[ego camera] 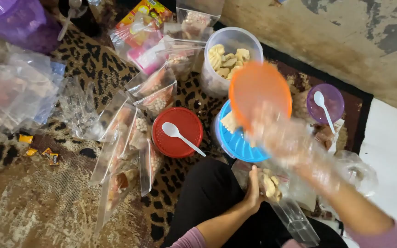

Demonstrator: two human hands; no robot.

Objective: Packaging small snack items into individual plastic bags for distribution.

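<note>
Nearest, the left hand (255,189) grips a clear bag (285,207) of pale biscuits over the person's lap; the bag's lower end is cut off by the picture's edge. Just beyond, the right hand (286,140), blurred inside a plastic glove, holds up an orange lid (259,92); its fingers are hard to make out. That lid partly hides a blue lid (236,142). Farther along the rug (93,64) stands a clear tub (229,59) of biscuits, beside filled bags (155,89). A red lid (178,132) carries a white spoon (180,137).

A home floor: worn leopard-print rug (93,69) by a stained wall (345,41), snack tubs (217,69) and bags (155,89) spread around.
</note>
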